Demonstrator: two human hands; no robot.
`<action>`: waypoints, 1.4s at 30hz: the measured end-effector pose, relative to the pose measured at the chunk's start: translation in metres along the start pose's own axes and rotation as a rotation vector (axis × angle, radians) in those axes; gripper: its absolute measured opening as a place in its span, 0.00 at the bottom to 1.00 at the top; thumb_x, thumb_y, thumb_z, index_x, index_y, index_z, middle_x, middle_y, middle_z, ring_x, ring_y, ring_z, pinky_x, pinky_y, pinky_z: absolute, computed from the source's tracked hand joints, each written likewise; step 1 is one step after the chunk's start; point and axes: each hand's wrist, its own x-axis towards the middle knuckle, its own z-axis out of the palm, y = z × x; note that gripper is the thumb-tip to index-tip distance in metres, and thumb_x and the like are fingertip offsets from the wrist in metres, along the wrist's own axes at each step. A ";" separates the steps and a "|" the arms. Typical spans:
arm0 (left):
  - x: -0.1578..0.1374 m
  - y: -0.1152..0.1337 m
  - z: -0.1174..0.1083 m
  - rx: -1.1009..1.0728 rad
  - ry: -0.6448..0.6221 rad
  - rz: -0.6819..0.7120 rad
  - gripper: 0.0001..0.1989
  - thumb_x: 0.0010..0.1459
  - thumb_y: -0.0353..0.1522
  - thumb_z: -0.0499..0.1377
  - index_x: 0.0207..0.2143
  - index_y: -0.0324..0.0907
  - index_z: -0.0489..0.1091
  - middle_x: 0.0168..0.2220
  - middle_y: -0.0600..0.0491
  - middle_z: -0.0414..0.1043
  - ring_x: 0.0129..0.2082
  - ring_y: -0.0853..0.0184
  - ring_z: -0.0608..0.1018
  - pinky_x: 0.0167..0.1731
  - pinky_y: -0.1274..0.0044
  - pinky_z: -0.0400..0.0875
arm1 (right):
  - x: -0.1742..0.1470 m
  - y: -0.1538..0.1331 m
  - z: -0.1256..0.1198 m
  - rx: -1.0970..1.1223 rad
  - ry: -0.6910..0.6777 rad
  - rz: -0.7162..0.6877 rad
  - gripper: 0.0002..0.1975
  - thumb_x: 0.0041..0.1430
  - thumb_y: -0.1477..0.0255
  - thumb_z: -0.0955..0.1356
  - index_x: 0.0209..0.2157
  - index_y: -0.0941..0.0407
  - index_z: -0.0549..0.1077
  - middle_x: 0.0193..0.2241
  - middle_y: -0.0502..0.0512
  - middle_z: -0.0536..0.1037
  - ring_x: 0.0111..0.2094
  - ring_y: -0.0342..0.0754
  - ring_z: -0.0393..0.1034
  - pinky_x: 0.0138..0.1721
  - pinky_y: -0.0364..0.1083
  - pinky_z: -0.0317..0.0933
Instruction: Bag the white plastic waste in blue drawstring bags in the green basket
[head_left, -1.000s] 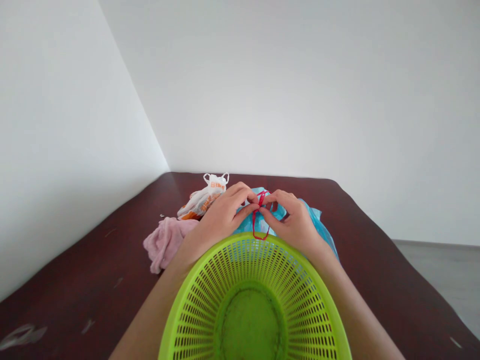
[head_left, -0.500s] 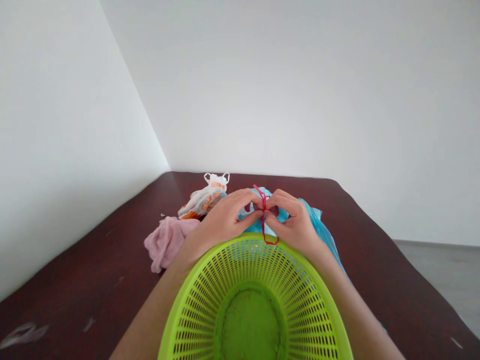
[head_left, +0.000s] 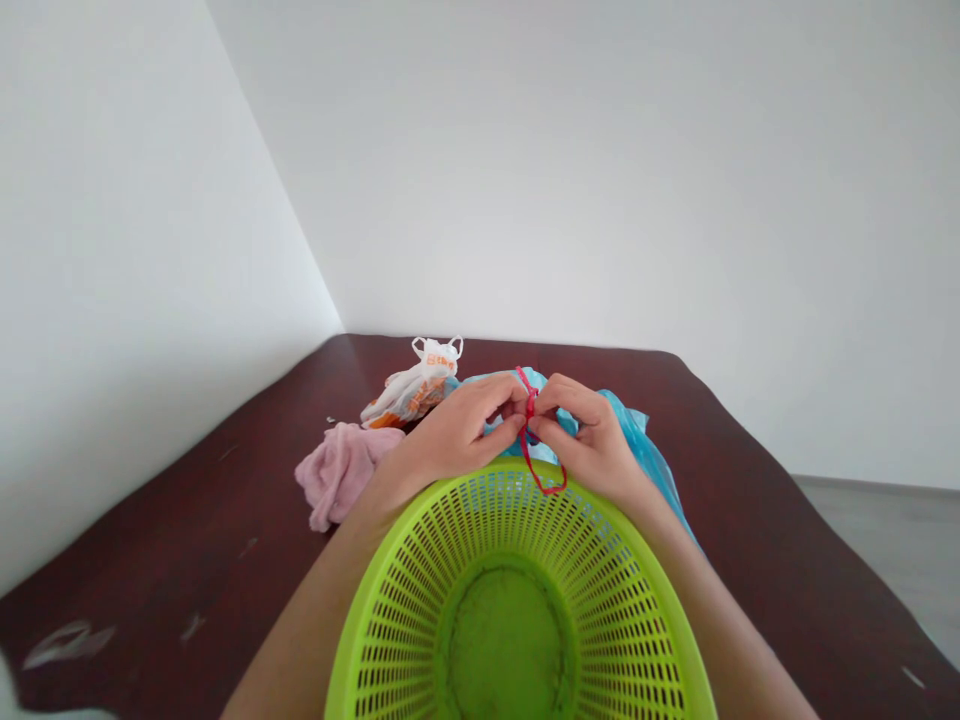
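Above the far rim of a green plastic basket (head_left: 401, 540), both hands meet at a thin red string (head_left: 541, 488). My left hand (head_left: 474, 425) pinches the string from the left, thumb and forefinger together. From the other side my right hand (head_left: 589, 435) pinches it too, fingertips nearly touching those of the left. One end of the string sticks up past the fingers, and a loop hangs down over the basket's rim. Behind the hands lies a light-blue plastic bag (head_left: 649, 455), partly hidden by them. Whether the string is fixed to the bag, I cannot tell.
A crumpled pink cloth (head_left: 341, 475) lies left of my left forearm. Behind it sits a white plastic bag with orange print (head_left: 424, 380). The dark red covered table (head_left: 225, 530) carries a clear plastic scrap (head_left: 67, 643) at the left. White walls stand behind and left.
Both hands stay pinched on the string; its hanging loop has swung slightly right and opened wider. The whole view has shifted a little.
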 end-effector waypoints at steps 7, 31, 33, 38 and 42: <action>-0.002 -0.005 -0.002 -0.020 0.070 0.000 0.05 0.79 0.32 0.58 0.43 0.46 0.69 0.41 0.54 0.75 0.39 0.63 0.75 0.42 0.69 0.69 | 0.001 -0.001 -0.001 0.090 0.073 0.042 0.10 0.70 0.79 0.73 0.34 0.51 0.79 0.32 0.47 0.77 0.35 0.48 0.71 0.40 0.50 0.66; 0.002 0.007 0.004 -0.268 0.280 0.095 0.04 0.78 0.32 0.66 0.44 0.46 0.77 0.43 0.52 0.80 0.45 0.62 0.80 0.49 0.69 0.74 | 0.001 -0.005 0.002 0.180 0.049 0.021 0.08 0.75 0.75 0.74 0.38 0.50 0.81 0.35 0.48 0.79 0.37 0.48 0.72 0.41 0.50 0.65; 0.002 0.004 0.003 -0.298 0.258 0.078 0.04 0.78 0.34 0.67 0.44 0.46 0.77 0.43 0.52 0.80 0.45 0.62 0.80 0.49 0.69 0.74 | 0.001 -0.004 0.001 0.157 0.044 0.020 0.07 0.75 0.75 0.74 0.39 0.51 0.80 0.36 0.48 0.80 0.37 0.47 0.72 0.40 0.50 0.65; 0.001 -0.005 0.001 -0.277 0.204 0.060 0.03 0.78 0.34 0.67 0.47 0.46 0.77 0.44 0.53 0.81 0.41 0.65 0.79 0.44 0.72 0.73 | 0.000 -0.001 0.002 0.083 0.057 0.052 0.04 0.73 0.75 0.74 0.44 0.51 0.81 0.38 0.50 0.82 0.35 0.46 0.73 0.37 0.48 0.66; 0.001 -0.005 0.002 -0.234 0.199 0.068 0.01 0.78 0.33 0.67 0.48 0.46 0.77 0.46 0.52 0.82 0.41 0.65 0.79 0.43 0.72 0.73 | 0.000 0.002 0.002 0.076 0.047 0.066 0.06 0.72 0.77 0.73 0.42 0.51 0.81 0.36 0.49 0.82 0.35 0.46 0.74 0.39 0.48 0.67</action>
